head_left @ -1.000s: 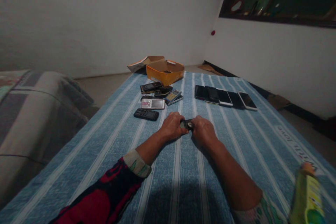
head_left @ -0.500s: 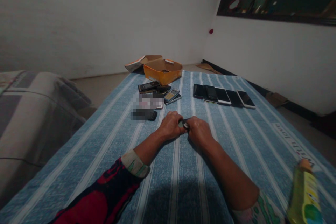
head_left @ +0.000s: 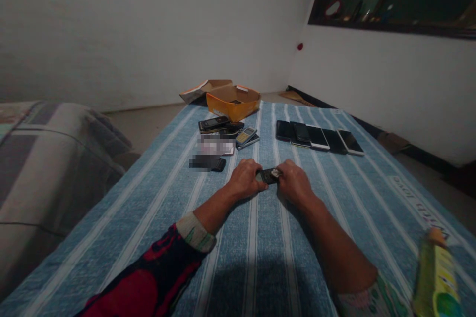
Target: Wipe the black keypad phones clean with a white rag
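Note:
Low over the striped cloth, a small dark mobile phone (head_left: 267, 176) spans the gap between my two hands. My left hand (head_left: 243, 178) has its fingers closed round the phone's left end, covering that part. At the other end, my right hand (head_left: 295, 183) is closed with thumb and fingertips pinched on the phone. A small whitish patch shows on the phone beside the right fingertips; what it is I cannot make out. Ahead of my left hand lie a black phone (head_left: 219, 164) and a grey keypad phone (head_left: 246, 135), with several more phones piled around them.
A row of several phones (head_left: 319, 137) lies at the right rear. An open orange box (head_left: 232, 109) stands at the far end of the blue striped cloth (head_left: 167, 198). A bottle of yellowish liquid (head_left: 427, 277) is near the right front corner.
My right hand has moved right, away from my left hand, so more of the phone's dark face shows between them. My left hand has stayed nearly in place.

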### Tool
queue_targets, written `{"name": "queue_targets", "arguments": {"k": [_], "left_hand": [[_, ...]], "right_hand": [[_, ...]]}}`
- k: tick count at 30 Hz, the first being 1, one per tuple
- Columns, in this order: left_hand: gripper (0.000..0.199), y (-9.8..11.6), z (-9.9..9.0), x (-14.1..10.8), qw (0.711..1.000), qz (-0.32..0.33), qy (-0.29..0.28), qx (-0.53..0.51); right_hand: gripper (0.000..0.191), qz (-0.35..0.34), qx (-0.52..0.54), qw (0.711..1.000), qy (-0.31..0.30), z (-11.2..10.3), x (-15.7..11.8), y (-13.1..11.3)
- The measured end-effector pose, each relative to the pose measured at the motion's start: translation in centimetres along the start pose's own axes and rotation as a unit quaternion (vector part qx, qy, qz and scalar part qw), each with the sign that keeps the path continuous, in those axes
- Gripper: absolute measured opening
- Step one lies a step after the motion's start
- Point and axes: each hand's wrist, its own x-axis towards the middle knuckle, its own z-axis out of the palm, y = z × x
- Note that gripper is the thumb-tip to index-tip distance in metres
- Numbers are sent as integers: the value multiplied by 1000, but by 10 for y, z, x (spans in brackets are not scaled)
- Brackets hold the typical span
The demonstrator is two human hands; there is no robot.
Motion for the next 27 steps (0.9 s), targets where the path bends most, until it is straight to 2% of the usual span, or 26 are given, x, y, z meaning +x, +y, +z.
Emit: {"name": "queue_targets", "arguments": {"k": [4, 14, 19, 27], "left_hand": [[37, 1, -1, 0, 1000, -5, -5, -6], [30, 3, -1, -1, 1000, 11, -8, 13], [29, 0, 2, 1, 1000, 22, -6, 14], [28, 0, 2, 3, 999, 30, -12, 16]], "right_hand": [[24, -26, -24, 999, -31, -1, -3, -4], [20, -92, -25, 994, -44, -4, -12, -12], [19, -89, -35, 995, -30, -1, -10, -11], [22, -62, -72, 995, -24, 3, 15, -14]]}}
